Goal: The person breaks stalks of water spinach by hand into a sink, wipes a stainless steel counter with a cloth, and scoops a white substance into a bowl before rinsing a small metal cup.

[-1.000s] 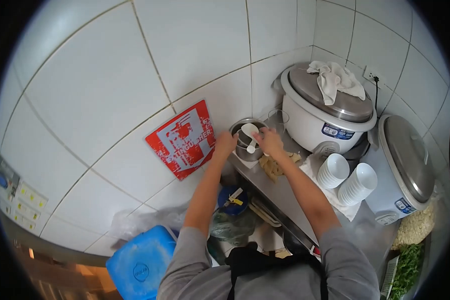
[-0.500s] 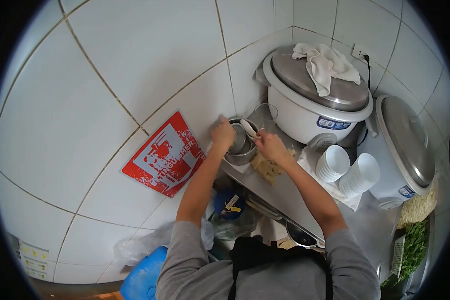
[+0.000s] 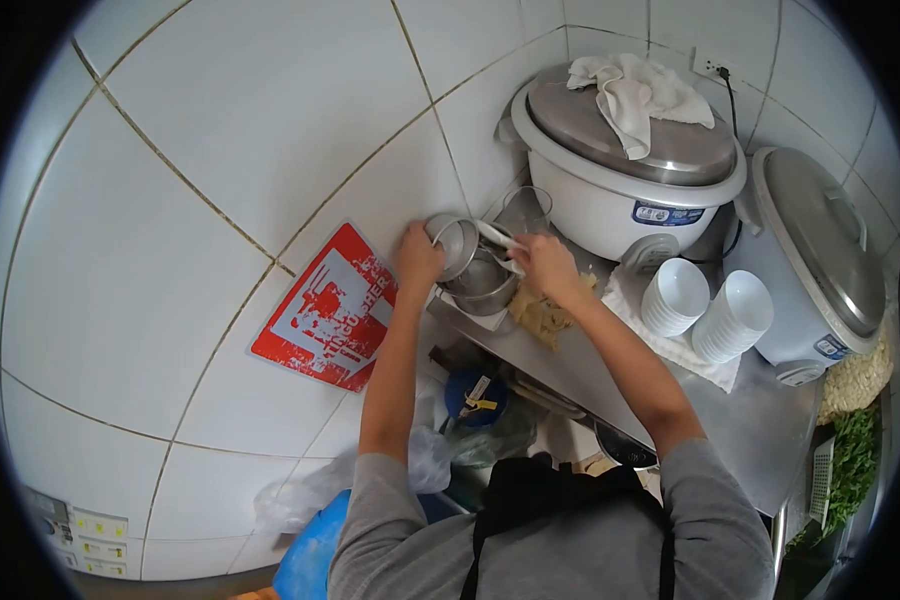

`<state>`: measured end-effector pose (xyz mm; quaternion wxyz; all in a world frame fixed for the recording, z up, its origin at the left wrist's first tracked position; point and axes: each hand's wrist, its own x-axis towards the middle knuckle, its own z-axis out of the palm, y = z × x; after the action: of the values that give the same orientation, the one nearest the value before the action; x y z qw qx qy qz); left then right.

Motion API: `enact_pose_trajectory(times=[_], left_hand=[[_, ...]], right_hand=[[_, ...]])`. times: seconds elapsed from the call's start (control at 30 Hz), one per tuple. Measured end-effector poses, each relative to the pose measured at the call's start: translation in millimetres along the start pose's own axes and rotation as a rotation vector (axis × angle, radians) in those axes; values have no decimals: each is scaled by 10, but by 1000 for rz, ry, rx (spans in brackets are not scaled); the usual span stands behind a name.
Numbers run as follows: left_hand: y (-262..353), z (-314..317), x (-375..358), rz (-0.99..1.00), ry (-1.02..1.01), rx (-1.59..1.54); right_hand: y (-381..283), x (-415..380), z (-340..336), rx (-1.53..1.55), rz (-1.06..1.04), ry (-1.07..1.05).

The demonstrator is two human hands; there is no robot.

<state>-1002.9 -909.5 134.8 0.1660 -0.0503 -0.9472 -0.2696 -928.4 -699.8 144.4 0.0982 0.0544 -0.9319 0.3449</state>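
Observation:
A small round metal cup point(image 3: 456, 248) is in my left hand point(image 3: 420, 258), tilted at the rim of a metal pot point(image 3: 482, 288). My right hand point(image 3: 547, 264) grips the handle of a white spoon point(image 3: 498, 237), whose head is beside the cup, above the pot. The pot stands on a white cloth at the corner of the steel table. Beneath my right hand lies a crumpled tan cloth or bag point(image 3: 548, 318); which one I cannot tell. A clear glass point(image 3: 526, 208) stands behind the pot.
A large rice cooker point(image 3: 620, 190) with a white towel point(image 3: 642, 95) on its lid stands behind; another cooker point(image 3: 820, 250) is at right. Two stacks of white bowls point(image 3: 678, 292) sit on a cloth. Greens point(image 3: 850, 465) are at far right, a blue container point(image 3: 315, 545) below.
My left hand has lifted the metal cup out of the pot and tilted it to the left. The spoon remains in my right hand. The view has shifted slightly.

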Motion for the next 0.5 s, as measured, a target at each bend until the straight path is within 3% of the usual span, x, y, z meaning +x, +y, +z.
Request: enact_pose_trajectory(times=[0.07,0.27,0.37,0.5], left_hand=[[-11,7,-60,5,55,-22],[130,16,-249,-52,162,-119],[132,91,-310,-30,183,-157],[160,93,-377,-25,201,-137]], right_hand=[[-27,-33,-37,21,-112,183],[-181,-117,12,360,-87,143],[-75,-94,241,220,-100,173],[-198,-113,125,348,5,147]])
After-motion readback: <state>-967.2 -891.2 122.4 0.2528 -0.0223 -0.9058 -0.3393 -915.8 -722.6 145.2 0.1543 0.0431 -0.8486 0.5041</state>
